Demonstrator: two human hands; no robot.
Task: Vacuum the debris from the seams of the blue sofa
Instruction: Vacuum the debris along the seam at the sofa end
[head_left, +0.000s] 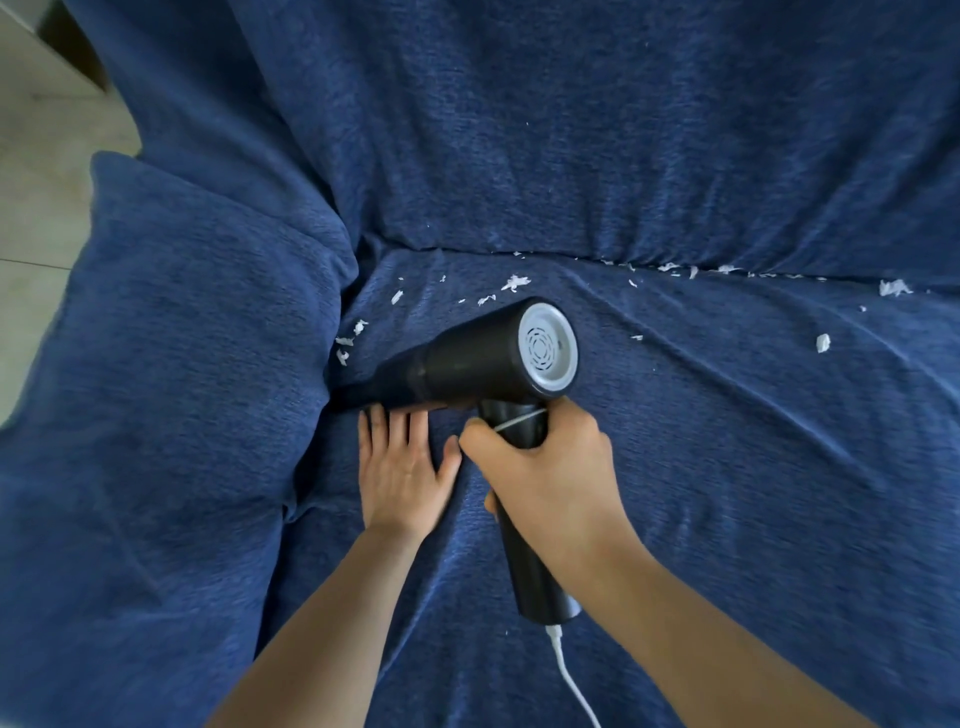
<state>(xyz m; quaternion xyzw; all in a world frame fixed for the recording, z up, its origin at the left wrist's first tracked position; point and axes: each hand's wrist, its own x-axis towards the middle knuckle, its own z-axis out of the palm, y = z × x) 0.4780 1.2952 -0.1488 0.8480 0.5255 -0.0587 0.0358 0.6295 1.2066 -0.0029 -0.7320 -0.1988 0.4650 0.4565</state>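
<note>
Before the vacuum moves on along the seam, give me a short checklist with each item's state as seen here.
1. Right hand gripping the vacuum handle: ok.
2. Nozzle pushed into the side seam by the armrest: ok.
3. Left hand flat on the seat, holding the fabric beside the nozzle: ok.
4. Debris just ahead of the nozzle cleared: not ok.
5. Back seam cleared: not ok, white scraps lie along it.
6. Vacuum running: cannot tell.

Pale tiled floor (36, 171) at upper left, dark wooden furniture piece (78, 47) standing on it, soft even daylight
</note>
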